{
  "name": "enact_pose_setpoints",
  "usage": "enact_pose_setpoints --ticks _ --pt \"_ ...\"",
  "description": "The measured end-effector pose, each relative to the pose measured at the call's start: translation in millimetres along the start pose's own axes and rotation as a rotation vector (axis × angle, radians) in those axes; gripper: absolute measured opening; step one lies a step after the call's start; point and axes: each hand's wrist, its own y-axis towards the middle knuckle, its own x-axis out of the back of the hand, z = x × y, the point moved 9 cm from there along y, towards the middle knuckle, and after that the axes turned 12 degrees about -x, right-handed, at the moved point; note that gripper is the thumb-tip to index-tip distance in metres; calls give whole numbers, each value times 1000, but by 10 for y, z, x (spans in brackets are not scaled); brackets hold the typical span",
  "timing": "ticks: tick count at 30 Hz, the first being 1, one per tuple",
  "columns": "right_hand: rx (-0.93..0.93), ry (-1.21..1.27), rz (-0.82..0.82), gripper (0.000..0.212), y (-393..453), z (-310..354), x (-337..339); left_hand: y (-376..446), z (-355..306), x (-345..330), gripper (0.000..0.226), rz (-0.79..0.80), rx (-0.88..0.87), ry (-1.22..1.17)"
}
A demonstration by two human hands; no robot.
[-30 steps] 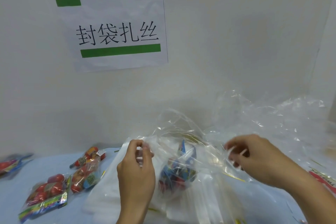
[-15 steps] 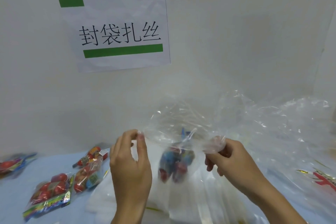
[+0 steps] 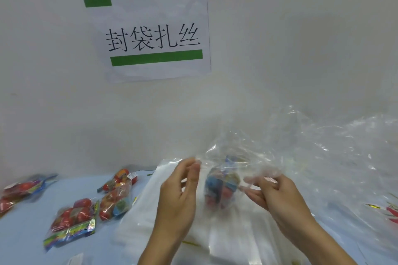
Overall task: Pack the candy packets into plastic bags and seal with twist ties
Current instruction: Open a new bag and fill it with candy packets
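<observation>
Centrally, a clear plastic bag point(image 3: 232, 157) held one candy packet point(image 3: 221, 187); the left hand point(image 3: 178, 196) and right hand point(image 3: 277, 196) each pinched its mouth above the counter point(image 3: 25, 232).

Wall sign point(image 3: 150, 34): white paper, black characters, one small green block at upper left, one long green bar beneath the text. Wall point(image 3: 301, 38): plain off-white grey. Table surface point(image 3: 21, 232): pale blue. Held plastic bag point(image 3: 232, 153): clear, with white glare streaks; candy packet inside point(image 3: 221, 187) shows blue, red and some yellow, blurred. Loose candy packets at left point(image 3: 73, 221): clear film over red pieces, header strip multicoloured in green, yellow and purple print. Stack of flat bags point(image 3: 150, 211): translucent white.
</observation>
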Motion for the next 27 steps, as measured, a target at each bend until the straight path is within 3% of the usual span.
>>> enact_pose_setpoints --ticks 4,6,10,13,17,23,27 --pt "-11 -143 -187 21 78 120 385 4 150 110 22 8 97 68" --pt "66 -184 -279 25 68 318 598 64 262 393 11 -34 132 295" --pt "243 -151 -376 58 -21 673 854 36 537 1106 23 -127 228 729" --pt "445 -244 -479 59 -155 939 938 -124 879 1333 39 16 405 943" --pt "619 -446 -566 54 -282 1101 856 -392 1228 1224 49 227 571 895" --pt "933 -554 -514 42 -886 1339 182 -339 1051 1337 21 -32 495 901" --pt "1073 -605 -409 39 -1243 1327 -275 -209 820 1418 19 -199 382 919"
